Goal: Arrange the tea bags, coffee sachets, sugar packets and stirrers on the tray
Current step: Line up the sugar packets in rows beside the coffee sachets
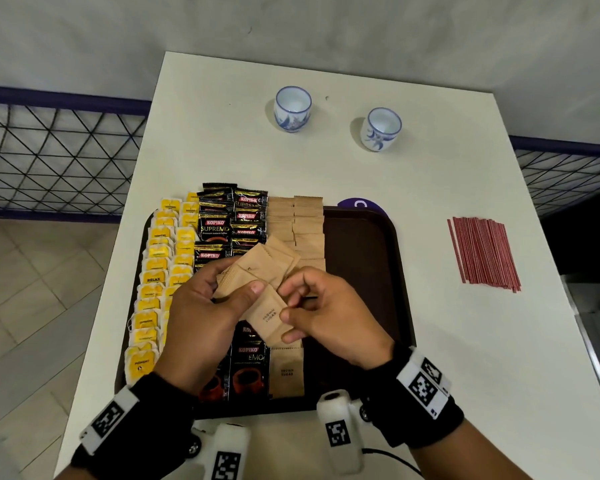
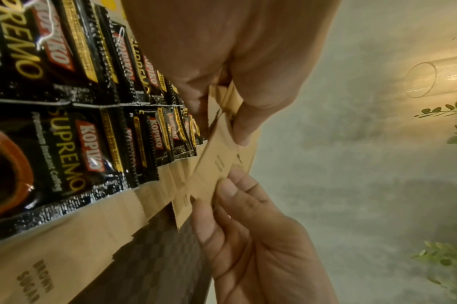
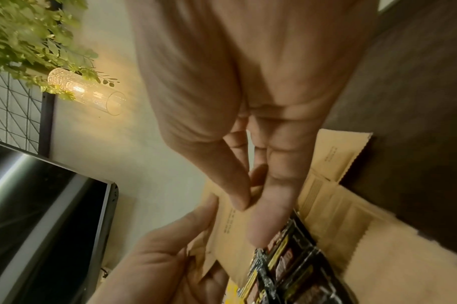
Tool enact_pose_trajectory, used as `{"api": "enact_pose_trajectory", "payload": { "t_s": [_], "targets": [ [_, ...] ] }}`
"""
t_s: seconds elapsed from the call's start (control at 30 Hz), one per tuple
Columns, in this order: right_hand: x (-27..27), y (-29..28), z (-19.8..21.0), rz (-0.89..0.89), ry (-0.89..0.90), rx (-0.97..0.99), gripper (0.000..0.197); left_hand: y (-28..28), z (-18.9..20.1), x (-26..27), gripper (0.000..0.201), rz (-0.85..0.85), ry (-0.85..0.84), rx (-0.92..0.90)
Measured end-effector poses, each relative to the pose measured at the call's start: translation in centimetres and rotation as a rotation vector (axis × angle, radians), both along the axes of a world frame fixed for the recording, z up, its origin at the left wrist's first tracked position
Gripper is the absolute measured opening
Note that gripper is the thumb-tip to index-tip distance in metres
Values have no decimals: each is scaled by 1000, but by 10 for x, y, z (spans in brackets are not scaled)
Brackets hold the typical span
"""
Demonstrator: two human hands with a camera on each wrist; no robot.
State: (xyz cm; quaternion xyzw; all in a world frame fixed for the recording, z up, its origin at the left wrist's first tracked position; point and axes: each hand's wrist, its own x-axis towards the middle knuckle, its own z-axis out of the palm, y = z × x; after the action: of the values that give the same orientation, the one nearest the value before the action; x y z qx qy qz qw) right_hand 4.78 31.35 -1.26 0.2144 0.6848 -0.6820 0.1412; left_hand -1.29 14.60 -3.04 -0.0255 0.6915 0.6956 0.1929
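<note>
I judge the job well past halfway. On the tray [image 1: 368, 244], the tea bags [image 1: 160, 271] fill two columns along its left edge, the coffee sachets [image 1: 222, 230] run in two columns just beside them, and the sugar packets [image 1: 298, 223] form two columns next, the right one reaching only partway toward the tray's near edge. The right part of the tray is bare. The stirrers [image 1: 482, 254] lie in a bundle on the worktop [image 1: 222, 133] near its right edge, well apart from the tray, so they are not yet placed.

My left hand [image 1: 201, 306] grips a fanned bunch of loose sugar packets [image 1: 257, 268] above the middle of the tray, thumb pressed on top. My right hand [image 1: 326, 313] pinches one packet [image 1: 271, 317] at the near end of the fan, between thumb and fingers.

Both hands cover the middle stretch of the coffee and sugar columns, so I cannot tell how complete those are. A purple thing [image 1: 359, 204] at the tray's far edge is mostly hidden. The right wrist view is blurred.
</note>
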Motion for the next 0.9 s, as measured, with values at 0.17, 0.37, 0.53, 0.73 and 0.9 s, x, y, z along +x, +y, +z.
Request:
{"api": "enact_pose_trajectory", "payload": {
  "t_s": [0.17,0.37,0.53,0.73,0.9],
  "targets": [
    [0,-6,4,-55,-62,-27,6,6,3,3,35,-11,31,8],
    [4,1,0,-99,-108,-17,9,8,4,5,33,40,25,37],
    [13,49,-8,-271,-154,166,10,-7,6,-4,34,87,27,19],
    [11,73,-23,-308,-261,204,8,-21,1,2,34,68,-11,-29],
    [1,67,-26,-244,-282,205,7,-24,-3,8,34,51,-34,-49]
  ]
}}
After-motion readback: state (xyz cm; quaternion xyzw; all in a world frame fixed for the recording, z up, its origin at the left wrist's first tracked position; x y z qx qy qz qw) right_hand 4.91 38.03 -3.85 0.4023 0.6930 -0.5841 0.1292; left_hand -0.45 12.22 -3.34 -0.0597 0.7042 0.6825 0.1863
